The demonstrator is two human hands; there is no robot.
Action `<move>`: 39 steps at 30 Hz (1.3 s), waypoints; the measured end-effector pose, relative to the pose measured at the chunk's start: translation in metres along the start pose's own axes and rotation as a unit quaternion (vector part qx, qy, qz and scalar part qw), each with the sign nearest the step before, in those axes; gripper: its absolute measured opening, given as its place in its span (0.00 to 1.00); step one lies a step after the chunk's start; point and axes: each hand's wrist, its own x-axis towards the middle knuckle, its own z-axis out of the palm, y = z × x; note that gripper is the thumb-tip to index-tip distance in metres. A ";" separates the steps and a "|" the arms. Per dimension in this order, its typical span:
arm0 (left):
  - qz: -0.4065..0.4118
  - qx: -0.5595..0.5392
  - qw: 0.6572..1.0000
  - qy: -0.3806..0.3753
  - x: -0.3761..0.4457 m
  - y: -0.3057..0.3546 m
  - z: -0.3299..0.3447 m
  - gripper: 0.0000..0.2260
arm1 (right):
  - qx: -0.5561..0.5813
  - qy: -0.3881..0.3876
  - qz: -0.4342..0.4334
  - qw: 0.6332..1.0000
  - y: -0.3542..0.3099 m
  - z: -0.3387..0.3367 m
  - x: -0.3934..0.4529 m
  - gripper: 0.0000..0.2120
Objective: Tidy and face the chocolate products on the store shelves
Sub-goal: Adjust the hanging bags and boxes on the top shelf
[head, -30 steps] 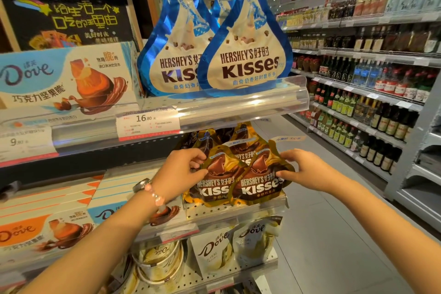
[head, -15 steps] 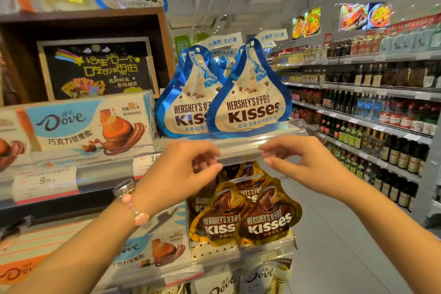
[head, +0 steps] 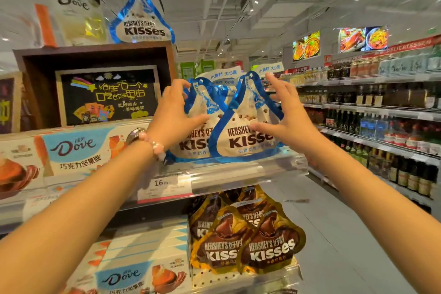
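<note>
1. Two blue bags of Hershey's Kisses stand side by side on the upper shelf, behind its clear front rail. Each is teardrop-shaped, long axis upright, tip up, wide base down on the shelf.
2. Both printed fronts face the aisle. The right bag overlaps the left bag's right edge, hiding the end of its lettering. More blue tips show behind the pair.
3. The left hand reaches up from the lower left, forearm rising toward the shelf. Its fingers curl over the left bag's upper left side and its thumb lies across the bag's front, so it grips that bag.
4. A pink bead bracelet sits on the left wrist.
5. The right hand reaches up from the lower right. Its fingers are straight and spread, pointing up along the right bag's right side, and its thumb stretches left across the front above the lettering. It presses flat, not clenched.
6. On the shelf below, brown-and-gold bags stand in an overlapping cluster, tips up, fronts facing out. No hand touches them.
7. Left of the blue bags lies a Dove box, long axis level along the shelf, front out. More Dove boxes sit on the lower shelf, left of the brown bags.
8. One more blue bag stands upright on the wooden display above.
9. A price tag sits on the rail under the left bag.
</note>
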 end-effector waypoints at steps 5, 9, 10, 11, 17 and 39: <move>-0.105 -0.126 0.985 -0.061 0.020 0.001 -0.007 0.20 | -0.006 -0.037 -0.008 0.999 0.002 0.002 0.008 0.46; -0.135 -0.192 0.965 -0.121 0.024 0.006 -0.009 0.07 | -0.023 -0.040 -0.016 0.999 0.004 0.005 0.008 0.43; -0.145 -0.190 0.964 -0.116 0.026 0.006 -0.008 0.08 | -0.028 -0.036 -0.018 0.999 0.004 0.006 0.009 0.43; -0.155 -0.190 0.963 -0.112 0.026 0.007 -0.009 0.08 | -0.033 -0.032 -0.021 0.999 0.004 0.007 0.009 0.43; -0.163 -0.203 0.958 -0.120 0.026 0.007 -0.013 0.10 | -0.054 -0.006 -0.028 0.998 0.004 0.010 0.012 0.43; 0.018 -0.002 1.000 0.021 -0.006 -0.024 -0.069 0.05 | -0.106 0.160 -0.257 0.947 -0.028 0.053 -0.003 0.19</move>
